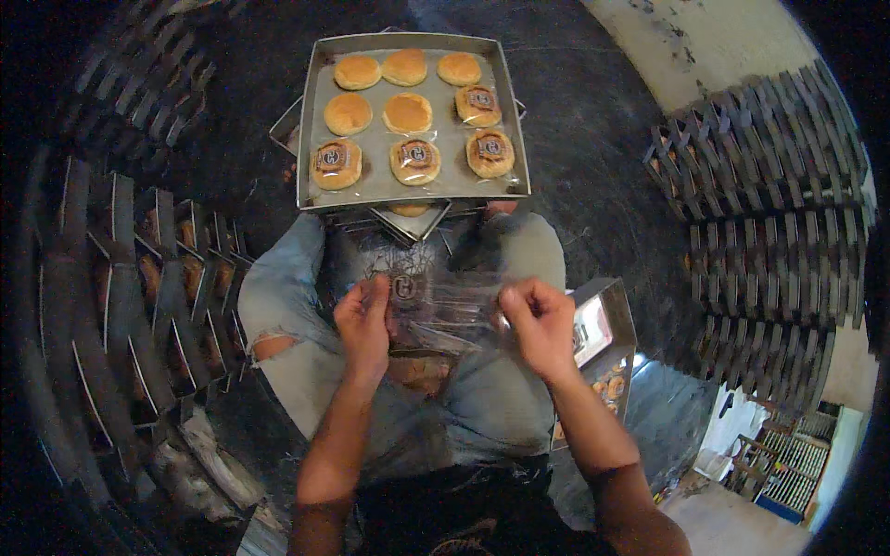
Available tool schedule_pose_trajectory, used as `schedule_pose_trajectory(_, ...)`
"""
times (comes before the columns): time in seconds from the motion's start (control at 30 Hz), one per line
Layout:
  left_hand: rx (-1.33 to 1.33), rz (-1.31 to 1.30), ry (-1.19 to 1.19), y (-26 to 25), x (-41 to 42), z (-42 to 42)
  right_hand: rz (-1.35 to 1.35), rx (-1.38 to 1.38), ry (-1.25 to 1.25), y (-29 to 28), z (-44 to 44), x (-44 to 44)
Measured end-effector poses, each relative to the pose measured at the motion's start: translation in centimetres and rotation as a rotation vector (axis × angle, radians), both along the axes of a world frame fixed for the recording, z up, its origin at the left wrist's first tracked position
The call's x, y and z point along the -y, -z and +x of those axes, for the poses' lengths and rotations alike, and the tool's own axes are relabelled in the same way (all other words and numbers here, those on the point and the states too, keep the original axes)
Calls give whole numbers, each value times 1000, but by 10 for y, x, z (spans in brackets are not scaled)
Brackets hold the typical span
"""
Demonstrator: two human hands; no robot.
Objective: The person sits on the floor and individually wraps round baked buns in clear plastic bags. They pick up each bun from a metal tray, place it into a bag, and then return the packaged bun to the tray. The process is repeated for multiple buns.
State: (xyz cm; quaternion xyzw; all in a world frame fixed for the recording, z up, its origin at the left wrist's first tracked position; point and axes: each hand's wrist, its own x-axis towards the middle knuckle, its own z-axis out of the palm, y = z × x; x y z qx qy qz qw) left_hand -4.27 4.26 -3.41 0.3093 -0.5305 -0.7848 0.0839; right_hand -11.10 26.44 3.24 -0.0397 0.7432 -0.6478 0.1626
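Between my hands a clear plastic bag (pixel 452 299) with a dark printed emblem is stretched above my lap. My left hand (pixel 366 320) pinches its left end beside the emblem. At the other end, my right hand (pixel 539 323) grips the plastic with curled fingers. Beyond my knees, a square metal tray (pixel 309 198) holds several round buns. Bare golden buns, such as this one (pixel 407 112), fill the back row and part of the middle. The front row and the middle row's right place have buns in printed clear wrappers, one being a wrapped bun (pixel 415 161).
More trays (pixel 411 226) are stacked crosswise beneath the top one. By my right thigh stands an open box (pixel 622 326) with printed material inside. Tall stacks of metal trays, some with buns, line the left (pixel 167 278) and right (pixel 772 271). Crumpled cloth or sacking (pixel 215 465) lies lower left.
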Motion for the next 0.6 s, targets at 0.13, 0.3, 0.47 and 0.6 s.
schedule_pose_trajectory(0.13,76,307,-248,35,26,-11,179,-319,-195,48,-136,61)
schedule_pose_trajectory(0.3,173,738,-409,56,33,-25,758,-1055,-252,142,-335,104)
schedule_pose_trajectory(0.47,111,921,-340,63,42,-18,910,-509,-51,146,-461,145)
schedule_pose_trajectory(0.6,162,822,-350,51,35,-20,889,-354,82,147,-468,171)
